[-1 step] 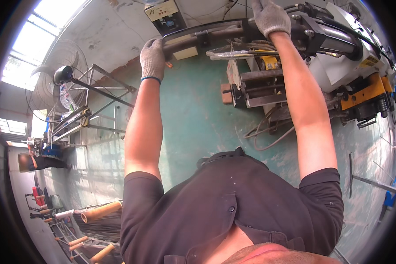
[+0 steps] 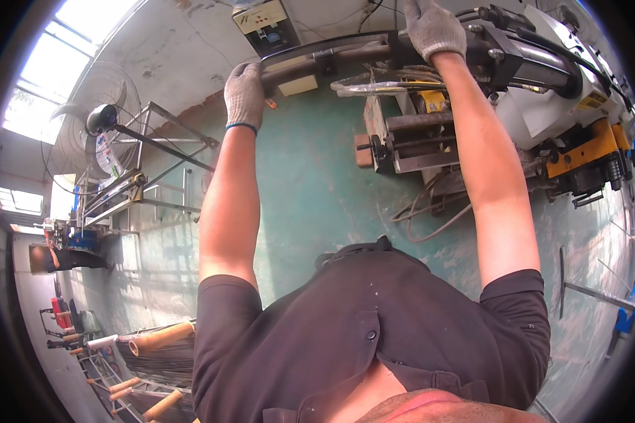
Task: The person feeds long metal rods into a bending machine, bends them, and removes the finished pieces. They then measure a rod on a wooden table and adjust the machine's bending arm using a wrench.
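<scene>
Gloved in pale knit, my left hand (image 2: 245, 95) is closed round the left end of a long dark metal bar (image 2: 296, 69). The bar runs right, slightly curved, with a thin strip along its upper side and a small block (image 2: 326, 61) on it. My right hand (image 2: 434, 29), also gloved, lies over the bar's right part beside a black machine head (image 2: 497, 56). Its fingertips run to the picture's upper edge, so their grip is hidden. A thick steel cylinder (image 2: 543, 67) extends right from the head.
Below the bar stand a metal vise-like frame (image 2: 420, 141) and hoses (image 2: 363, 87). A control box (image 2: 262, 28) is by the wall. A fan (image 2: 95, 120) and metal frame (image 2: 148, 141) stand left. Far left is another person (image 2: 67, 259); wooden rollers (image 2: 162, 340) lie lower left.
</scene>
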`<state>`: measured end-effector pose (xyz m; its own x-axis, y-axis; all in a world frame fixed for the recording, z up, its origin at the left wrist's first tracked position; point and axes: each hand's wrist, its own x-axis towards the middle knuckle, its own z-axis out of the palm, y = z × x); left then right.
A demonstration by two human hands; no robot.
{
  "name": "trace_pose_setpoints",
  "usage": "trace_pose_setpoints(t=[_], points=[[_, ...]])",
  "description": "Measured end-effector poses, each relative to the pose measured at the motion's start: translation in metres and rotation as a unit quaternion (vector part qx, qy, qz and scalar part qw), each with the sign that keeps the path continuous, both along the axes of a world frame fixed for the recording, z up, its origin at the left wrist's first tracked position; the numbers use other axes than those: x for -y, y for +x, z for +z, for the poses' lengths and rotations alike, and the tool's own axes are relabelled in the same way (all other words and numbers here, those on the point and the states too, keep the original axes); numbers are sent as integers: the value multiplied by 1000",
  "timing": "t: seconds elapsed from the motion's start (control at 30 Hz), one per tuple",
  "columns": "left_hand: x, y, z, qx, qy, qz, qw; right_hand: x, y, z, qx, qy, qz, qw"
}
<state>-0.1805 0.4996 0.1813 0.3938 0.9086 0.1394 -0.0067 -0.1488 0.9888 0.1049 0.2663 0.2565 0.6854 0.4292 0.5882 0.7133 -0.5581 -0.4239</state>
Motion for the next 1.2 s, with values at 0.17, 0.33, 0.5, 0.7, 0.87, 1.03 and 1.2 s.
trace_pose_setpoints(t=[0.17, 0.33, 0.5, 0.7, 0.87, 1.03, 1.2], points=[[-3, -9, 7, -64, 28, -8, 998, -3, -10, 4, 3, 16, 13, 1000], [-3, -17, 22, -129, 140, 17, 982, -3, -2, -6, 15, 14, 21, 1000], [-20, -33, 56, -81, 170, -12, 982, 3, -9, -3, 9, 17, -4, 1000], [-4, 3, 136, -135, 403, -93, 900, -4, -8, -10, 59, 80, 40, 994], [14, 48, 155, -123, 524, -190, 821, 13, -54, 52, 187, 17, 134, 973], [-15, 64, 155, -118, 557, -250, 783, 11, -102, 92, 286, -107, 142, 942], [-29, 63, 149, -129, 412, -408, 805, -1, -117, 103, 349, -150, 123, 917]])
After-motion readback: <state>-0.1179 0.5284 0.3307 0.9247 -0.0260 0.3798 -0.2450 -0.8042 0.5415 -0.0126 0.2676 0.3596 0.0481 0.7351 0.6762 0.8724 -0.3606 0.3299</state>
